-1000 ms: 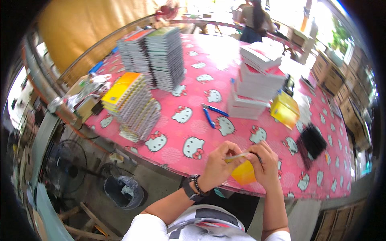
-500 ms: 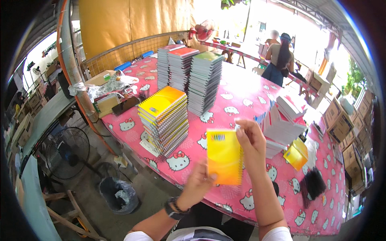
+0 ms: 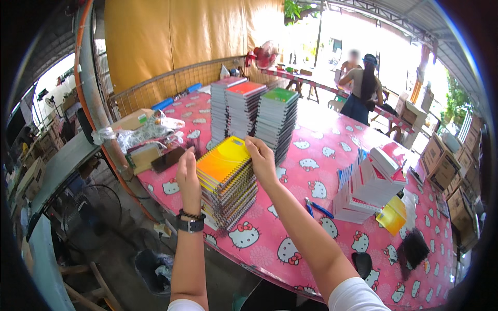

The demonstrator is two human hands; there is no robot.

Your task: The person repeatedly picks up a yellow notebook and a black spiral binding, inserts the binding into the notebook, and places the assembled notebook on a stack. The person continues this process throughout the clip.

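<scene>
Yellow-orange spiral notebooks (image 3: 225, 161) are piled in a stack near the table's left edge. At the top right edge of the pile, my right hand (image 3: 262, 159) has its fingers bent around the uppermost notebook. My left hand (image 3: 189, 175) is held upright by the left side of the pile, fingers stretched and palm toward the notebooks. Just behind stand taller stacks of spiral notebooks: one with a green cover (image 3: 280, 96), one with an orange-red cover (image 3: 246, 89), and one with a dull reddish cover (image 3: 228, 83).
To the right are leaning piles of unbound booklets (image 3: 365, 189), blue pens (image 3: 320, 209), a loose yellow cover (image 3: 392, 215) and black binding coils (image 3: 415, 249). Clear plastic bags (image 3: 148, 129) lie at the left edge by a post (image 3: 111, 140). A person (image 3: 363, 88) stands beyond the table.
Both hands have moved left and away from me, to the yellow stack. The notebook they held over the table's front is now on top of that stack.
</scene>
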